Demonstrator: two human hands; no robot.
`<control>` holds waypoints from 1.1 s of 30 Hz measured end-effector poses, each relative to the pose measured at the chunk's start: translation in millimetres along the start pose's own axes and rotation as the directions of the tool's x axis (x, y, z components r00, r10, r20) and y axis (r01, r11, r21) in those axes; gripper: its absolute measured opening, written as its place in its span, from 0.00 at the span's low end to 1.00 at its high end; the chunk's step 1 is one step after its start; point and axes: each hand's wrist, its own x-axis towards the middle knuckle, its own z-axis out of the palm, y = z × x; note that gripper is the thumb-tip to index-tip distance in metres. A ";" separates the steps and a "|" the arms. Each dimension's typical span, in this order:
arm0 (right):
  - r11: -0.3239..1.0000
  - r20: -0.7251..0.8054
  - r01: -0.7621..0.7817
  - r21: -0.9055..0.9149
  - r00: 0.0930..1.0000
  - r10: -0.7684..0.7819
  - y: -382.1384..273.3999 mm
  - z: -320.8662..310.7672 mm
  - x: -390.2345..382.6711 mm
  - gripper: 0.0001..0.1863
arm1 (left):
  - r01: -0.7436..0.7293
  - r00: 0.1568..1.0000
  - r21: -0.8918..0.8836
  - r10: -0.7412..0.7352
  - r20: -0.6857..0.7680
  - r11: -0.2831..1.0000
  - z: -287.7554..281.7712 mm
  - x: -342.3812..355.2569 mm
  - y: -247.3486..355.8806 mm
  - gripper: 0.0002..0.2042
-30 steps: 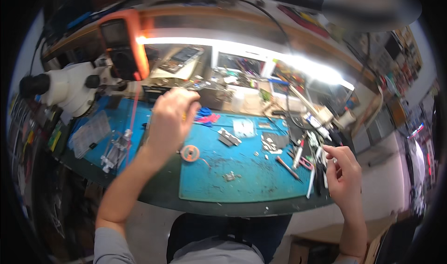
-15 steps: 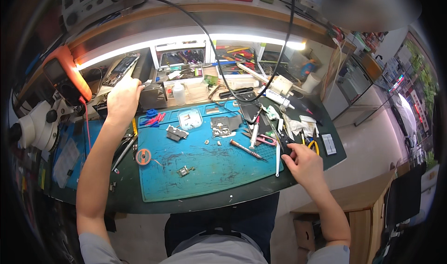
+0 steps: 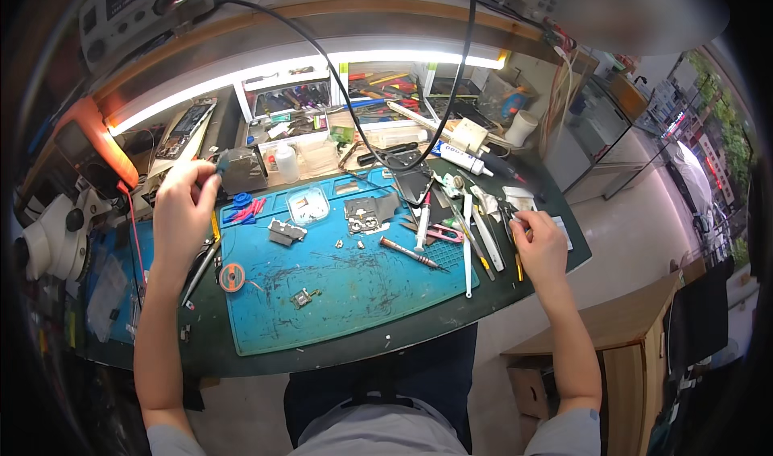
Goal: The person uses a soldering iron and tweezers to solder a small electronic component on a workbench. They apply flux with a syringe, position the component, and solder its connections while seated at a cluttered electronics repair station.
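Observation:
My left hand [image 3: 182, 210] is raised over the bench's left side, thumb and fingers pinched on a small dark piece [image 3: 223, 164]. Just beyond it an opened phone [image 3: 192, 124] leans among grey boxes. At the right end of the bench, my right hand [image 3: 543, 251] is closed over a cluster of tools; what its fingers hold is hidden. Close by lie a white flat tool [image 3: 488, 240] and a yellow handle [image 3: 518, 261]. Between my hands, a blue work mat [image 3: 322, 319] bears a small metal part [image 3: 303, 297], a circuit board [image 3: 368, 215], a screwdriver [image 3: 412, 254] and a solder spool [image 3: 232, 277].
An orange multimeter [image 3: 113, 154] and a white microscope [image 3: 60, 231] stand at the left. Trays of hand tools [image 3: 290, 102] line the back under a light strip. A black cable [image 3: 334, 74] loops down over the bench. A clear dish [image 3: 308, 206] sits on the mat.
My left hand has drawn back from the opened phone, and a small dark piece now shows at its fingertips. My right hand has moved farther back among the tools, its fingers now closed.

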 end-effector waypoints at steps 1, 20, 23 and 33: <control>0.999 0.027 0.008 0.048 1.000 -0.010 -6.1 3.3 -0.4 0.12 | 0.001 1.000 -0.098 -0.001 -0.005 0.995 -2.7 -10.9 4.7 0.07; 0.161 0.550 -0.609 0.777 0.780 0.298 -50.6 -31.9 -13.6 0.24 | 0.795 0.425 -0.411 0.074 0.902 0.446 -2.8 -98.4 39.5 0.14; 0.111 0.471 -0.478 0.871 0.878 0.084 -97.9 1.8 -62.7 0.32 | 0.874 0.238 -0.255 0.092 0.967 0.413 -3.8 -104.0 42.7 0.13; 0.596 0.055 0.248 0.764 0.895 -0.442 -195.9 67.2 -117.1 0.17 | 0.837 0.192 -0.202 0.073 0.979 0.509 2.1 -106.8 41.9 0.12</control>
